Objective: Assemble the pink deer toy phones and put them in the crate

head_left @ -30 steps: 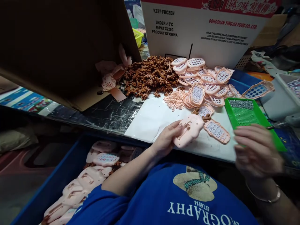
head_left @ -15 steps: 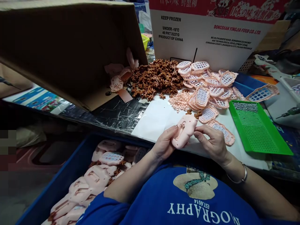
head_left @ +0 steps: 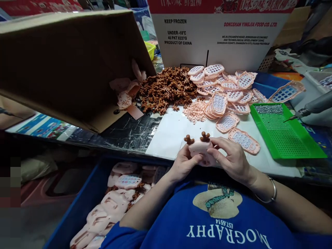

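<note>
The small pale-pink plastic case (head_left: 200,148), with two brown antler-shaped pieces (head_left: 205,136) standing up from its far edge, is held in both hands just over the near edge of the flat white sheet (head_left: 166,138) on the table; the left hand (head_left: 184,162) grips its left side, thumb pressed on the face turned to the wearer; the right hand (head_left: 230,157) grips its right side, thumb and fingers closed on it; the fingertips behind the case are hidden. On the right part of the sheet lie two loose pink-rimmed plates with a pale lattice (head_left: 243,140); at the sheet's far side sit a heap of tiny pink pieces (head_left: 195,110) and a large pile of similar plates (head_left: 233,90); beyond its far left corner spreads a mound of brown antler-shaped pieces (head_left: 168,88). At the sheet's right is a green perforated plastic tray (head_left: 295,141), small silvery metal bits (head_left: 269,109) at its far end; a grey power screwdriver (head_left: 315,105) points towards it; below the sheet's left end, a blue plastic crate (head_left: 77,204) contains many pink cases (head_left: 111,204).
</note>
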A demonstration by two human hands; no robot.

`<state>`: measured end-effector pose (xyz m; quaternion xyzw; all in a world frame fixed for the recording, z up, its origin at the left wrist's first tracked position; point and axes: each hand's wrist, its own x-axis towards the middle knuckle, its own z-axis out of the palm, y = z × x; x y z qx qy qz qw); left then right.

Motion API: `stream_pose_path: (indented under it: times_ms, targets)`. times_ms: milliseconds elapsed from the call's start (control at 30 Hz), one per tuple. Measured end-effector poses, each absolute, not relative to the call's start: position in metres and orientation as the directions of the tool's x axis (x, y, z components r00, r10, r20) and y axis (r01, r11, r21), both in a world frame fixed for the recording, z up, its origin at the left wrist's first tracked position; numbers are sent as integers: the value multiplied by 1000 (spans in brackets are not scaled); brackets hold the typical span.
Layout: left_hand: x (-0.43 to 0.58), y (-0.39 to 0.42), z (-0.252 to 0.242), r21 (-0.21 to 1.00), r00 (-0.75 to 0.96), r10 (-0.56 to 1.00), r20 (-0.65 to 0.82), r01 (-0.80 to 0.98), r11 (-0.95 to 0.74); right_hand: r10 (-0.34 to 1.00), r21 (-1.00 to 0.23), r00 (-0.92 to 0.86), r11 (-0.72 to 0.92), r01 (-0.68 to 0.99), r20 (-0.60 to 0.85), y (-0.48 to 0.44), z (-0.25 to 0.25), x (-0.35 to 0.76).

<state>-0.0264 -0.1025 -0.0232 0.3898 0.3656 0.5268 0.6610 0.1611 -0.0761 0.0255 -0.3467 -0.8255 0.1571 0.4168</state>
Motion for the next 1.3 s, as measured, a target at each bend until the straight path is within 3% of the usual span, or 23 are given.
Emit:
stream_pose_path:
  times_ms: [133,300,433,500,567,800,900,967,1067,1300]
  targets:
    - [-15,-106,-27,889,131,983,-130,-423,174,617,-428,-443,779,458,650,-81,31,159]
    - [-7,-102,-21,938,85,991,-104,-324,126,676,-509,-406,733,451,615,-71,22,168]
    - [-14,-94,4,985,170,984,61,149,-87,736,-552,-379,674,491,561,-63,15,186]
    - [-18,-92,17,894,284,952,118,386,-226,710,-534,-416,702,470,568,-62,14,193]
    - [-21,-91,25,818,364,923,129,487,-306,685,-549,-481,727,411,547,-64,13,197]
    - [-27,-95,9,928,351,932,89,311,-206,814,-726,-400,567,390,421,-71,-4,209]
    - [-28,-99,0,956,308,950,53,259,-137,777,-627,-361,629,460,515,-72,-6,215]
    - [-26,-101,-2,973,287,957,34,209,-97,688,-498,-435,723,478,581,-73,-3,213]
    - [-22,-102,-3,986,320,947,22,149,-74,595,-377,-569,802,463,567,-76,2,204]
    - [-14,-107,-11,962,337,930,144,174,-212,640,-452,-538,768,453,549,-79,7,188]
